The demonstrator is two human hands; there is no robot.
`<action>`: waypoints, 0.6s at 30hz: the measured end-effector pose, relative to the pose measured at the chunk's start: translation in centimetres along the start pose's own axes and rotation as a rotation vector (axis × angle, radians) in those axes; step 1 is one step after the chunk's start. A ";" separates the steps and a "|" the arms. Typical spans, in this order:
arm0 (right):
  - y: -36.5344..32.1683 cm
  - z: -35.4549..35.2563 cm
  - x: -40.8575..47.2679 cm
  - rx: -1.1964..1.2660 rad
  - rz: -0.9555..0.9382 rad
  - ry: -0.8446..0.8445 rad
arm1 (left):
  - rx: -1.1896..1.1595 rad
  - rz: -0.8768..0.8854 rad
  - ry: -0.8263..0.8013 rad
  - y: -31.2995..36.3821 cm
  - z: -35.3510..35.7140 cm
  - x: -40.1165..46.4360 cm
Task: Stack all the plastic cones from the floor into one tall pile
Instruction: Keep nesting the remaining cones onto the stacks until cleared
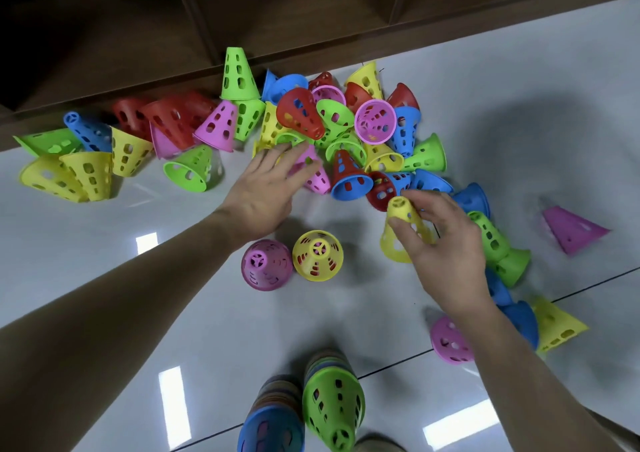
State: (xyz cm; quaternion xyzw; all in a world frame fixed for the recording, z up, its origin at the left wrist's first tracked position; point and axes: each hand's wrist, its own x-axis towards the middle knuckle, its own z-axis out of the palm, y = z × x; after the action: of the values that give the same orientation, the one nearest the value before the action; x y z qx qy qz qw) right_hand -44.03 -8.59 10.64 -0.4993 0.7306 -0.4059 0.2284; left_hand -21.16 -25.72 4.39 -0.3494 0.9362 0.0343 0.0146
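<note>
Many perforated plastic cones in red, blue, green, yellow and pink lie jumbled in a heap (332,129) on the glossy floor. My right hand (446,247) grips a yellow cone (403,233) by its narrow top. My left hand (266,188) reaches into the heap with fingers spread over a pink cone (317,177), touching it; a firm hold cannot be seen. Upright in front of me stand a pink cone (266,265) and a yellow cone (318,251). Two tall stacks rise near my feet, one topped green (333,406), one topped blue (272,424).
A dark wooden shelf unit (277,18) runs along the far side, with cones resting against its base. More cones lie at left (86,160) and along the right (498,243). A lone pink cone (571,229) lies far right. The white tiled floor (173,295) shows between.
</note>
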 end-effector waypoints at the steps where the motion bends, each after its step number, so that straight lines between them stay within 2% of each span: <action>1: -1.0 0.0 -0.1 0.102 0.017 0.006 | 0.023 0.012 -0.022 -0.1 0.2 0.2; 3: -2.8 0.1 -0.1 0.283 0.006 0.017 | 0.066 0.023 -0.039 -0.3 0.6 0.6; 7: -5.7 0.7 -0.1 0.559 -0.057 0.024 | 0.140 0.039 0.087 -0.5 0.4 0.9; 10: -6.4 1.9 -0.7 0.485 -0.185 -0.055 | 0.235 -0.004 0.094 -0.6 0.0 1.2; 13: -5.8 3.6 -1.8 0.372 -0.227 -0.129 | 0.330 -0.041 0.069 -1.0 -0.4 1.0; 18: -4.6 6.0 -3.8 0.197 -0.247 -0.160 | 0.362 0.041 0.049 -3.0 -0.6 -0.6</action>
State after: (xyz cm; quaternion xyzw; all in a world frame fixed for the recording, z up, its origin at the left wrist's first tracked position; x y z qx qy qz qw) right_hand -35.62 -8.03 10.74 -0.5910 0.5999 -0.4595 0.2822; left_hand -18.75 -27.59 4.82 -0.3227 0.9341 -0.1430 0.0538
